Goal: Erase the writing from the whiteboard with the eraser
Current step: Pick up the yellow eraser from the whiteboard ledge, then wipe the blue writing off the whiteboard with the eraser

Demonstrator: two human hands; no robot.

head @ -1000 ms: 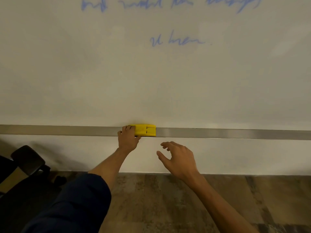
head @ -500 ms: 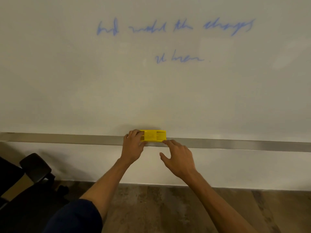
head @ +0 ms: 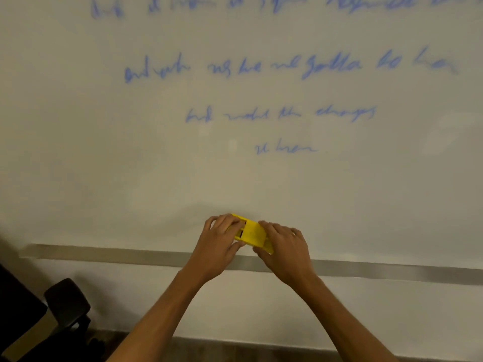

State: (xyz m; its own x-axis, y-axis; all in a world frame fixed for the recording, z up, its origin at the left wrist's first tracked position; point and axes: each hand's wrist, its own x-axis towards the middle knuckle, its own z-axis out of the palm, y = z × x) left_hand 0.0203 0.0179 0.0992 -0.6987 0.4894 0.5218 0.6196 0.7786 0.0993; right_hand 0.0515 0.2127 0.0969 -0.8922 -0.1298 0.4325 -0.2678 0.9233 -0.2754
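We cannot read the blue writing (head: 285, 66) on the whiteboard (head: 104, 165): every line is smeared by blur, and the top line is cut by the upper edge. The left hand (head: 218, 246) covers one end of the yellow eraser (head: 252, 232) and the right hand (head: 286, 250) covers the other, so we see only its middle part. The dark chair (head: 65, 307) at the lower left is cut by the edge and too dim to make out.
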